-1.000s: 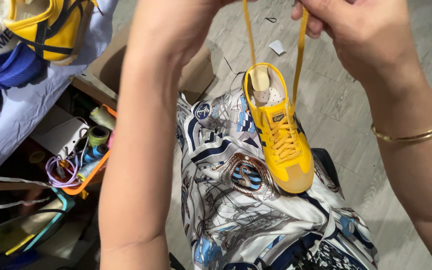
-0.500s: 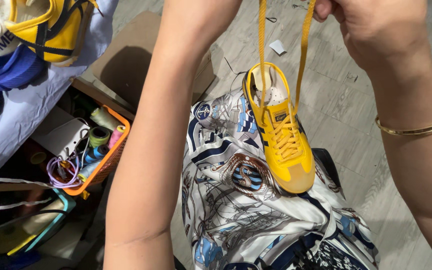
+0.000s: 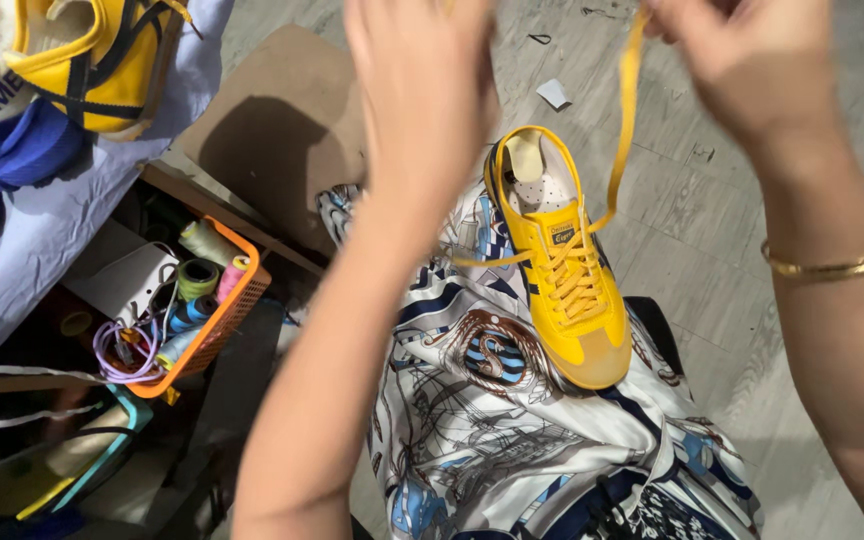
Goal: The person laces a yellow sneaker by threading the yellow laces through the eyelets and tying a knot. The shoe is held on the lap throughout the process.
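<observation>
Change since earlier frames: both hands have dropped and spread apart; the left lace end, previously held straight up, now runs sideways behind the left wrist.
Left hand point(image 3: 422, 90): raised over the shoe, motion-blurred, back toward the camera; grip cannot be told, though the lace leads toward it.
Right hand point(image 3: 752, 60): fingers pinched closed on the right lace end point(image 3: 627, 120), pulled up and outward.
Shoe point(image 3: 557, 260): yellow sneaker, upright on the patterned scarf point(image 3: 472, 400) across the lap, toe toward the wearer, lacing threaded to the top eyelets.
Left lace end point(image 3: 487, 260): runs from the top eyelets out to the left, passing behind the left forearm.
Surroundings: orange basket point(image 3: 222, 320) of thread spools at left; second yellow shoe point(image 3: 102, 60) at upper left; cardboard point(image 3: 272, 110) on the grey floor point(image 3: 712, 200).
Technique, judged: keep equal tension on both ends, hold the shoe steady on the lap, and cross the ends close above the tongue so the lacing stays snug.
</observation>
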